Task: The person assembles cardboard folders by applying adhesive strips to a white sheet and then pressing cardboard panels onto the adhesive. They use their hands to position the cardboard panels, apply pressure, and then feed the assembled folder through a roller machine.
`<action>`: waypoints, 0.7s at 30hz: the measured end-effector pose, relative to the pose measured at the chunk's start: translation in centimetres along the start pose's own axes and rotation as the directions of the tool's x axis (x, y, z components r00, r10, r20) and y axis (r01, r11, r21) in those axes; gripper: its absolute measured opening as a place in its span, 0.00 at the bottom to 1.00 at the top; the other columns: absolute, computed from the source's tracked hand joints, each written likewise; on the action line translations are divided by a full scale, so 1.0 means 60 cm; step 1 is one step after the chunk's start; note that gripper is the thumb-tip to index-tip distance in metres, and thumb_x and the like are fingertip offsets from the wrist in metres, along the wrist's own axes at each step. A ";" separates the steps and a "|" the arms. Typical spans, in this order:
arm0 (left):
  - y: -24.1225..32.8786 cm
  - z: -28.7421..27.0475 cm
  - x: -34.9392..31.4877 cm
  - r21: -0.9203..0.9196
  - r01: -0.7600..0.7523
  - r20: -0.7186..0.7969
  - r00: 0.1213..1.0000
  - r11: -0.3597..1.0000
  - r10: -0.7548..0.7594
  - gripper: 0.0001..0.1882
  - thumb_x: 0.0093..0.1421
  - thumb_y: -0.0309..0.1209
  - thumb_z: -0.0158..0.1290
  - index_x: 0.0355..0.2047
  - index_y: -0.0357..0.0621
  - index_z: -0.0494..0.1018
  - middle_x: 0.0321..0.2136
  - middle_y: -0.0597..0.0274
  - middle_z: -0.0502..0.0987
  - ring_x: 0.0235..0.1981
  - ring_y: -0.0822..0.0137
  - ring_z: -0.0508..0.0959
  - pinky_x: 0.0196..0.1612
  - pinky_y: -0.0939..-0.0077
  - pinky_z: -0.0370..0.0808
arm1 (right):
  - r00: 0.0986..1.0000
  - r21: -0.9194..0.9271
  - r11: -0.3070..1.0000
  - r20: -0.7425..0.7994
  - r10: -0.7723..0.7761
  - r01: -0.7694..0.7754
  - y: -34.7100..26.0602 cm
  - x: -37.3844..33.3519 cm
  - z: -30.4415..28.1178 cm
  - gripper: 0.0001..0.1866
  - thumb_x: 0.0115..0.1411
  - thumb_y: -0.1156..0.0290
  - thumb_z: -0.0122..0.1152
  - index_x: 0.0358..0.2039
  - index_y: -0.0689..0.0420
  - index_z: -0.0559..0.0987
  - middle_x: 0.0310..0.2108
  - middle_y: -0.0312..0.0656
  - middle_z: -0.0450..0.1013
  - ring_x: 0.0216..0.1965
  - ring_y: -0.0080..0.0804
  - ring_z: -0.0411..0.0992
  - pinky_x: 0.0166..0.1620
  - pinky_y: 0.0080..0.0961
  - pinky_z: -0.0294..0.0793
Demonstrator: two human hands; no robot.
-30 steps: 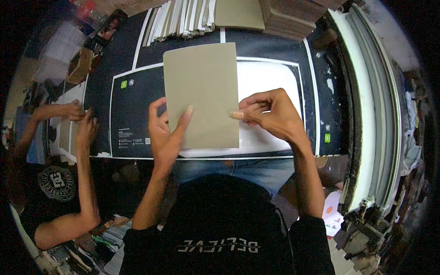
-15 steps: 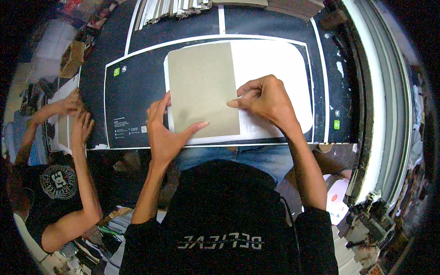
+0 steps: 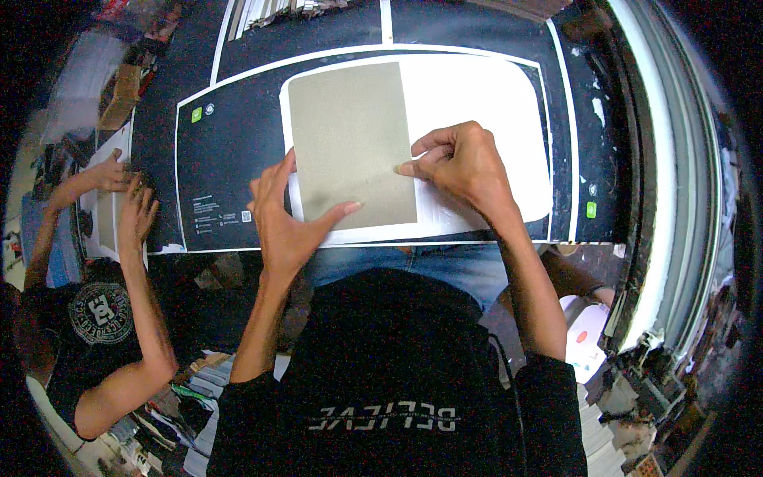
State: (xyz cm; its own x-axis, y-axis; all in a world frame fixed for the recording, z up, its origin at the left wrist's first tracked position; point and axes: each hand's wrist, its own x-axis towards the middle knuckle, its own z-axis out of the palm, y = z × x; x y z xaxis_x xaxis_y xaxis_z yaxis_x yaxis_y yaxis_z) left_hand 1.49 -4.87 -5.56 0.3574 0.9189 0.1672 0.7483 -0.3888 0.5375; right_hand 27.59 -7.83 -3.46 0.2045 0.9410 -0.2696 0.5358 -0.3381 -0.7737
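A grey-beige cardboard panel [image 3: 354,139] lies upright on the left part of a white sheet with rounded corners [image 3: 481,99]. My left hand [image 3: 288,226] spans the panel's lower left corner, its thumb pressed on the face near the bottom edge. The fingers of that hand rest along the left edge, their tips partly hidden. At the right edge my right hand [image 3: 473,163] pinches the panel, thumb on top and index finger curled beside it. White margins of the sheet show below and to the left of the panel.
The black tabletop [image 3: 226,155] has white border lines. A stack of board strips [image 3: 294,9] stands at the far edge. To the left, a co-worker's hands [image 3: 131,195] handle another panel on white paper. A pale metal rail [image 3: 675,159] runs along the right.
The whole view has shifted slightly, with the table and panel sitting a little higher. Both hands keep the same hold on the panel. The co-worker's hands have moved slightly.
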 end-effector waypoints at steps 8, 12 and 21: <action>-0.001 0.000 0.000 0.010 0.006 0.020 1.000 1.000 -0.006 0.56 0.34 0.48 0.79 0.62 0.35 0.69 0.51 0.48 0.74 0.54 0.52 0.69 0.56 0.52 0.66 | 0.999 -0.007 0.999 -0.028 -0.039 0.038 0.010 -0.003 0.002 0.17 0.46 0.65 0.81 0.32 0.62 0.87 0.24 0.50 0.81 0.25 0.34 0.81 0.33 0.30 0.80; -0.002 -0.001 -0.006 -0.013 0.031 0.016 0.999 0.999 -0.030 0.57 0.35 0.49 0.78 0.63 0.36 0.68 0.51 0.49 0.74 0.55 0.52 0.68 0.56 0.52 0.65 | 1.000 0.008 1.000 -0.021 0.003 -0.003 -0.004 -0.009 0.004 0.17 0.46 0.64 0.81 0.32 0.62 0.87 0.23 0.51 0.81 0.23 0.35 0.80 0.32 0.31 0.79; -0.005 0.002 -0.001 -0.008 0.017 0.025 1.000 1.000 -0.016 0.58 0.34 0.51 0.78 0.62 0.33 0.68 0.50 0.49 0.73 0.53 0.53 0.68 0.56 0.53 0.64 | 0.996 -0.019 1.000 -0.084 0.015 -0.016 -0.008 -0.018 0.011 0.16 0.47 0.64 0.80 0.31 0.62 0.87 0.24 0.51 0.81 0.24 0.36 0.80 0.32 0.31 0.80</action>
State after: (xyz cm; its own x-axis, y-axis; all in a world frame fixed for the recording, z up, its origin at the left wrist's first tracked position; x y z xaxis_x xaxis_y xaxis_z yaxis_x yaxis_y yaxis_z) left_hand 1.29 -4.83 -5.84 0.3589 0.9232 0.1376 0.7494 -0.3729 0.5471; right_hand 26.54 -8.67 -3.18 0.2807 0.9315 -0.2315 0.5480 -0.3535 -0.7581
